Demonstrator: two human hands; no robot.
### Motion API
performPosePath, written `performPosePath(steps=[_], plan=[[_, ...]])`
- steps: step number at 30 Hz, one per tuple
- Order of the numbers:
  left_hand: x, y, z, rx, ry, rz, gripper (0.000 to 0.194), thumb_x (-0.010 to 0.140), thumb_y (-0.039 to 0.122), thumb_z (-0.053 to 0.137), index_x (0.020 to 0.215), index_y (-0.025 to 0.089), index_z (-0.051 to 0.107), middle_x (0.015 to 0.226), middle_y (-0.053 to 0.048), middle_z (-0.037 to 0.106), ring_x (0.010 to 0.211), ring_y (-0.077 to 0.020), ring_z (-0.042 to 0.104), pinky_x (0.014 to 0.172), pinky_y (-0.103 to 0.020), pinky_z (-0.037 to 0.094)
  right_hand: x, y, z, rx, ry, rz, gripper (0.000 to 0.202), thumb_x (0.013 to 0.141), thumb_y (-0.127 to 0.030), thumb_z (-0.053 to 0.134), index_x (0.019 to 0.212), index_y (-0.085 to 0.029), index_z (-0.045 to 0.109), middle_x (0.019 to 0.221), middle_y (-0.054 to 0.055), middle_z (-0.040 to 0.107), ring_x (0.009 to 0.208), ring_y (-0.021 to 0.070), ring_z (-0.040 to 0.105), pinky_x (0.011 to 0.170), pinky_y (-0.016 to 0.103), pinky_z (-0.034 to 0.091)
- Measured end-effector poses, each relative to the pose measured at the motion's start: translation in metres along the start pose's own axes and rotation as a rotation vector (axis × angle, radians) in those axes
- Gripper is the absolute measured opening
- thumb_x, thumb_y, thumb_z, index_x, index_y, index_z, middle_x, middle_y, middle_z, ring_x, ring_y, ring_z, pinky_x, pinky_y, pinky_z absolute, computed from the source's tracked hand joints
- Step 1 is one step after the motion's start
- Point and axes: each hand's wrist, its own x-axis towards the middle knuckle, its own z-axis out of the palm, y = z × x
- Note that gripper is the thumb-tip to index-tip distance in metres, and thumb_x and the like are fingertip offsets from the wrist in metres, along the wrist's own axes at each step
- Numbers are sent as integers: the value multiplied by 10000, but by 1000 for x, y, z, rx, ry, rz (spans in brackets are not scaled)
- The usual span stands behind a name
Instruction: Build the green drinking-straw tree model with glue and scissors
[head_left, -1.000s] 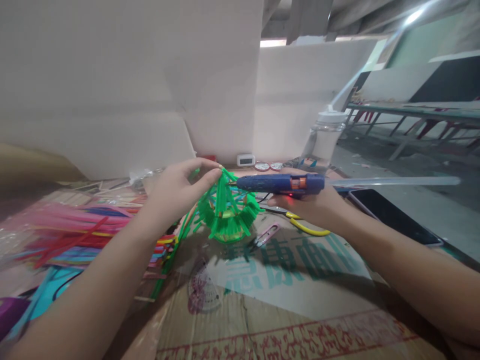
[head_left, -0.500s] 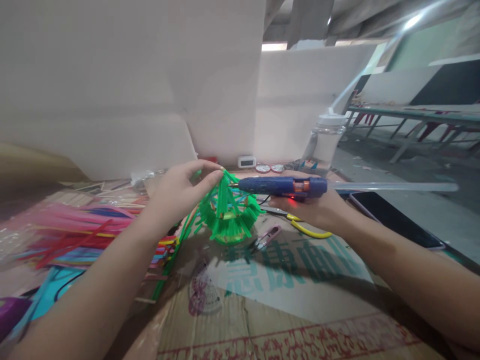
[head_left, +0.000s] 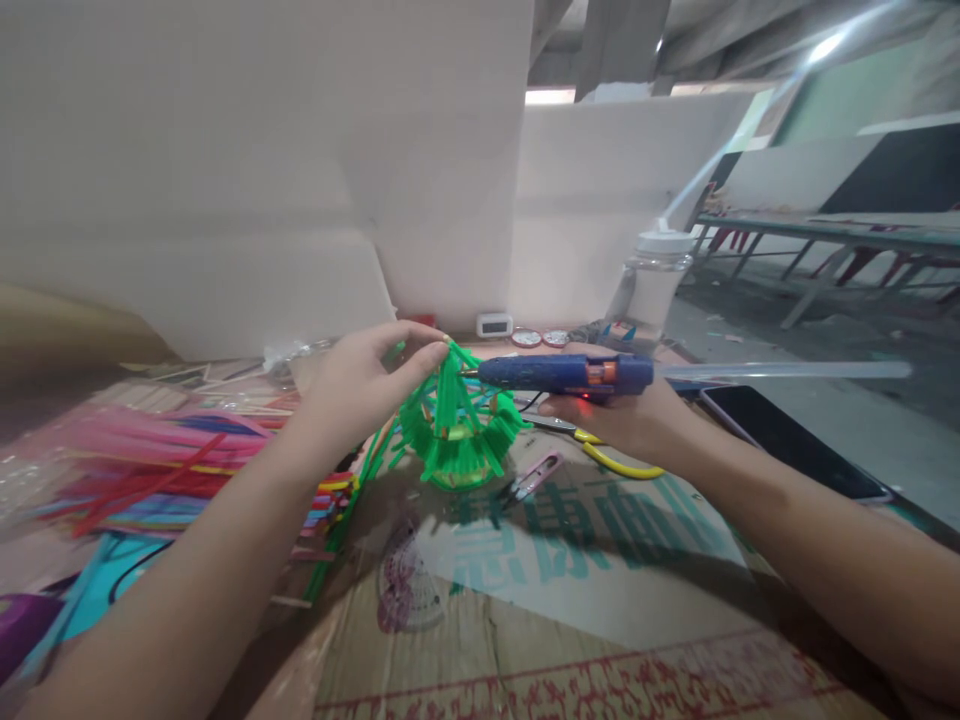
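Near the middle of the table stands a green craft piece (head_left: 461,440) built from fuzzy pipe-cleaner strips, with a ring of short strips low down and a peaked top. My left hand (head_left: 379,370) pinches it at the peak between thumb and fingers. From the right, my right hand (head_left: 619,405) grips a blue hot glue gun (head_left: 555,373), its metal nozzle at the upper green strips; whether it touches them I cannot tell. A small light glows red under the gun. A long clear glue stick (head_left: 787,370) sticks out of its rear.
Yellow-handled pliers (head_left: 622,460) and pink thread snips (head_left: 536,477) lie below the right hand. Coloured pipe cleaners (head_left: 172,460) are heaped at left. A clear protractor (head_left: 411,580) is in front. A phone (head_left: 791,440) and a lidded bottle (head_left: 651,280) stand at right.
Almost nothing differs. Both hands, the green piece and the glue gun keep their places, with only a very slight shift of the view.
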Motion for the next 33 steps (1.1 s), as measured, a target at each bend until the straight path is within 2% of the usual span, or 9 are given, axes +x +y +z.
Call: performPosePath(steps=[6, 12, 19, 26, 29, 33], plan=[[0, 0, 0, -6, -1, 9, 374, 886, 516, 543, 1029, 229, 735, 896, -24, 743, 758, -194, 639, 735, -288, 491, -2, 4, 0, -33, 17, -28, 364, 815, -353, 720, 1174, -302, 691, 1141, 8, 738, 1038, 243, 700, 969, 401, 567], [0, 0, 0, -4, 3, -7, 374, 882, 515, 548, 1032, 229, 736, 851, -18, 735, 693, -181, 621, 696, -282, 486, 1, -1, -2, -73, -10, -44, 383, 813, -340, 725, 1193, -313, 688, 1086, 0, 754, 973, 234, 718, 937, 389, 581], [0, -1, 1, -6, 4, -5, 379, 885, 526, 541, 1026, 232, 734, 870, -15, 734, 735, -187, 629, 734, -289, 493, 1, -3, -3, -26, -55, -46, 407, 811, -349, 731, 1215, -322, 682, 1170, 2, 728, 1072, 251, 690, 978, 386, 559], [0, -1, 1, -19, 7, 7, 359, 886, 516, 553, 1023, 238, 736, 894, -10, 740, 761, -186, 639, 772, -292, 491, -1, 2, -5, -2, -68, -23, 429, 818, -354, 726, 1238, -298, 664, 1140, 14, 740, 1010, 249, 708, 895, 375, 590], [0, -2, 1, -22, 6, 11, 365, 886, 518, 551, 1026, 235, 733, 915, -16, 741, 798, -197, 647, 784, -297, 490, -1, -1, -6, -17, -95, -18, 397, 826, -349, 717, 1216, -285, 678, 1141, 19, 739, 1026, 250, 702, 919, 379, 575], [0, -2, 1, 1, 4, -5, 380, 882, 533, 547, 1035, 239, 732, 902, -17, 743, 774, -200, 643, 767, -300, 493, 1, -4, -6, 31, -107, -57, 442, 829, -335, 716, 1266, -328, 646, 1244, -4, 696, 1120, 250, 666, 999, 386, 540]])
